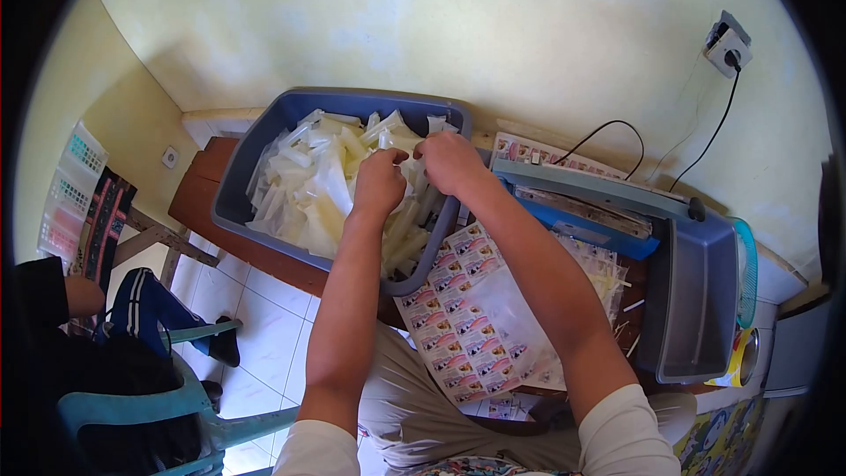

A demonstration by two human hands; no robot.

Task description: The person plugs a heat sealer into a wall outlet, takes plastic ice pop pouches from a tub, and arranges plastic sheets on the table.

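Observation:
Both my hands are over the right part of a grey-blue plastic tub (231,203), heaped with pale, translucent plastic pouches (330,172). My left hand (382,180) has its fingers curled in a pinch close above the pouches. Beside it, my right hand (451,163) is pinched too, near the tub's right rim, its fingertips pointing at the left hand's. Whatever lies between the fingertips is too small and pale to make out against the pouches.
Right of the tub are printed label sheets (458,317), a blue bar-shaped heat sealer (586,211) and a grey bin (670,300). A cord runs to the wall socket (730,48). At left, another person sits near a green plastic chair (132,405).

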